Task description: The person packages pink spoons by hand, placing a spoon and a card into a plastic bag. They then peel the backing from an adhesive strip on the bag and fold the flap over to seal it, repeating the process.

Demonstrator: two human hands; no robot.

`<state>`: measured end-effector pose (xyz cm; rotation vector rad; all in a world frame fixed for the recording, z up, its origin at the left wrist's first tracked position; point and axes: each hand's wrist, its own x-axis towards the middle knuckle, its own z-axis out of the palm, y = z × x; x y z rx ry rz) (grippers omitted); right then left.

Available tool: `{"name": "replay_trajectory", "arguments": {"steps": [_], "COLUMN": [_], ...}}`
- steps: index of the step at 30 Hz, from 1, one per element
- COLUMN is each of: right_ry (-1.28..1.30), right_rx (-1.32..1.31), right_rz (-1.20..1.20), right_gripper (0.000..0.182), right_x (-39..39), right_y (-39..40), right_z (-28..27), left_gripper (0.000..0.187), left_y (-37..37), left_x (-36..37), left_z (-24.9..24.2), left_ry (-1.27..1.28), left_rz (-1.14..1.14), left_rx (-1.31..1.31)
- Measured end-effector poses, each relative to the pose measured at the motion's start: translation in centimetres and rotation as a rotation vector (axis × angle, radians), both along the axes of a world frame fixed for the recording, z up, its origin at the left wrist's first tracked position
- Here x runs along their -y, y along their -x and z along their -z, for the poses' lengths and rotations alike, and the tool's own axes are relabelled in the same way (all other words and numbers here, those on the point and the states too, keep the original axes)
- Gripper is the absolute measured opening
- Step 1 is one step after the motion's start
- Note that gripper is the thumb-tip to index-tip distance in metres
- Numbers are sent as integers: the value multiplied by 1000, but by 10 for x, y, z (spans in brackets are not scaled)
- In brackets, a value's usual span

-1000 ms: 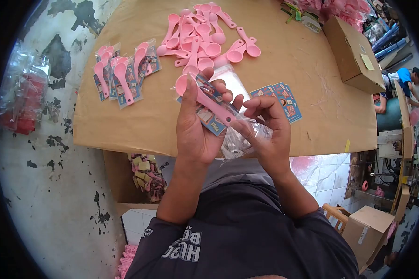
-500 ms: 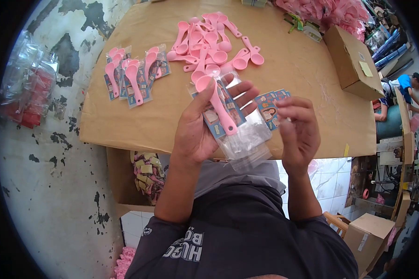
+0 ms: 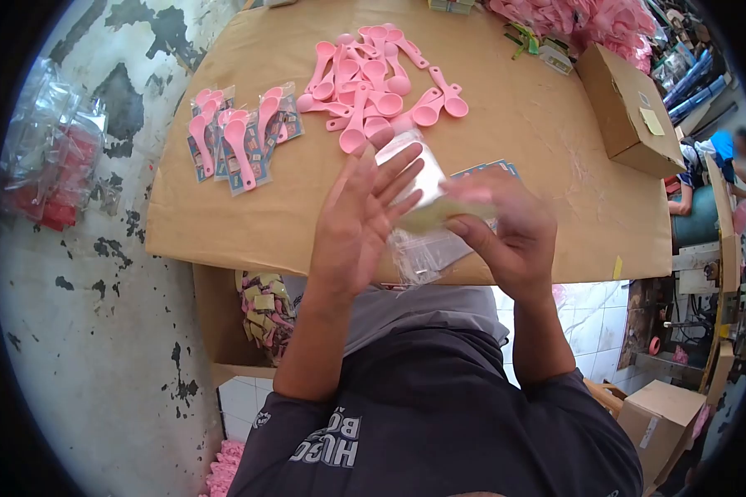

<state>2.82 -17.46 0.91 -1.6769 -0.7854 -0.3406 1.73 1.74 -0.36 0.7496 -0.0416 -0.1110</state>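
Observation:
My left hand is raised over the table's near edge, palm up with fingers spread, and nothing shows in its grasp. Close beside it, my right hand is smeared by motion, its thumb and fingers closed on a flat yellowish packet, also blurred. No spoon shows on the packet's visible face. Shiny clear plastic bags lie under and between the hands. Partly hidden behind my right hand are blue printed cards. Beyond the hands lies a loose pile of pink measuring spoons.
Bagged pink spoons with printed cards lie at the table's left. A cardboard box and pink bundles stand at the right. Below the edge, another box holds packets. A person sits at far right.
The bagged pink spoon with its card is no longer on my left palm. My right hand has moved left and gripped a flat packet, whose yellowish face now shows.

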Motion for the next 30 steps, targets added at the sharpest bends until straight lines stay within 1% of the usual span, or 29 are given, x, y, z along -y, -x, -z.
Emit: {"name": "replay_trajectory", "arguments": {"steps": [1, 2, 3, 4, 5, 7, 8, 9, 11, 12, 14, 15, 17, 18, 19, 20, 21, 22, 23, 25, 27, 30], "right_ry": [-100, -38, -41, -43, -44, -38, -34, -34, -100, -98, -65, -63, 149, 173, 174, 202, 230, 267, 269, 298, 290, 276], "right_rx": [-165, -204, -206, -306, -403, -430, -459, -461, -500, -498, -284, -284, 167, 185, 188, 270, 356, 381, 383, 410, 402, 406], "right_rz": [47, -4, 5, -8, -25, -23, -24, -25, -61, -61, 183, 186, 411, 439, 445, 461, 477, 484, 486, 525, 527, 535], "right_gripper": [45, 62, 62, 68, 75, 78, 81, 81, 73, 73, 56, 56, 38, 31, 31, 31, 32, 32, 32, 32, 31, 28], "right_x": [-1, 2, 2, 0, -1, -4, -5, -5, -3, -2, 0, 2, 4, 3, 1, -2, -5, -7, -8, -9, -10, -8], "right_y": [3, 0, 1, 2, 3, 4, 4, 4, 4, 3, 0, -3, -9, -8, -10, -12, -14, -14, -15, -14, -13, -13], "right_z": [0, -5, -5, -5, -5, -4, -3, -2, 0, 0, -2, -5, -14, -17, -17, -15, -15, -18, -17, -13, -11, -9], "left_gripper": [57, 55, 54, 45, 45, 36, 31, 31, 32, 32, 37, 37, 45, 45, 50, 55, 55, 57, 59, 59, 59, 58], "left_y": [1, 2, 4, 7, 7, 8, 10, 10, 10, 11, 14, 16, 18, 19, 20, 22, 22, 23, 22, 22, 25, 26], "left_x": [-3, -4, -4, -1, 2, 4, 6, 7, 9, 11, 14, 16, 19, 19, 19, 19, 19, 18, 18, 20, 16, 17], "left_z": [-2, -4, -5, -8, -8, -7, -8, -5, 1, -1, -10, -11, -12, -14, -16, -17, -15, -12, -7, -2, -5, -4], "left_ry": [-2, -122, -240, -267, -266, -452, -452, -452, -422, -420, -501, -498, -504, -503, -560, -617, -615, -684, -753, -714, -842, -874], "left_rz": [10, 45, 79, 77, 82, 56, 23, 22, -35, -35, -124, -121, -139, -134, -115, -93, -89, -71, -56, -77, -27, -29], "left_rx": [1, 120, 238, 236, 237, 252, 188, 186, 120, 123, 97, 97, 137, 139, 170, 198, 202, 229, 256, 275, 278, 298]}}
